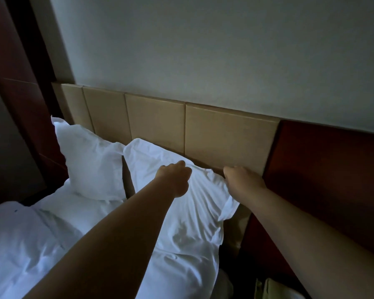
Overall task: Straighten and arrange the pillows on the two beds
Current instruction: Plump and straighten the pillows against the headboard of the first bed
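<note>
Gripping near pillow (181, 212) top edge against headboard (225, 134): left hand (177, 180) fisted, right hand (242, 180) pinching corner.

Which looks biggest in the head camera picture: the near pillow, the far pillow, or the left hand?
1. Near pillow
2. Far pillow, though distance shrinks it, so the two may match
3. Left hand
</note>
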{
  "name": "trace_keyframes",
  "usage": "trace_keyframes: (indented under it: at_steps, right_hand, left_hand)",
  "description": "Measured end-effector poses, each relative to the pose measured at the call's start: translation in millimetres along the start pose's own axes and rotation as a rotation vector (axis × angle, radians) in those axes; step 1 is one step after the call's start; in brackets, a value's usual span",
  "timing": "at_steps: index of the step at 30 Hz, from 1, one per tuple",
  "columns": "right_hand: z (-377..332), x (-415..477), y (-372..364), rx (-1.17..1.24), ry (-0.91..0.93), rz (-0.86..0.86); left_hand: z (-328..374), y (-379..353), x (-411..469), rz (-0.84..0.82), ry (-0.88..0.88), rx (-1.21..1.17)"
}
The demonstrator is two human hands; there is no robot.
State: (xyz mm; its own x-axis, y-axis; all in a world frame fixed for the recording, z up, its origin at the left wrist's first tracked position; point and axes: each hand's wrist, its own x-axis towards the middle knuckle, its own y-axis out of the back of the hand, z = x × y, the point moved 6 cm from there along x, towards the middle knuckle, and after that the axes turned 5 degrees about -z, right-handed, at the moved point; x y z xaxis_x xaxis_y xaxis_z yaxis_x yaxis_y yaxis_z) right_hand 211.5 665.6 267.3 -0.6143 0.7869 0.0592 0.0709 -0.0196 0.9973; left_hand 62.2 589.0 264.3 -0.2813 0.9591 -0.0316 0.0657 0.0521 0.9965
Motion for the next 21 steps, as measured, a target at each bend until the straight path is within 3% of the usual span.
trace_keyframes:
  at_steps: [7,14,17,21]
  right_hand:
    - [42,38,-29,0.050,0.043,-0.051]
    - [41,89,-75,0.212,0.059,-0.073]
    - [35,100,-88,0.192,0.088,-0.145]
    - [21,115,-96,0.175,0.165,-0.240]
  left_hand:
    - [63,-18,46,0.019,-0.025,0.050]
    - [51,-30,87,0.138,-0.014,-0.103]
    - [41,-45,107,0.107,-0.010,-0.215]
    - [31,-69,123,0.013,-0.031,-0.151]
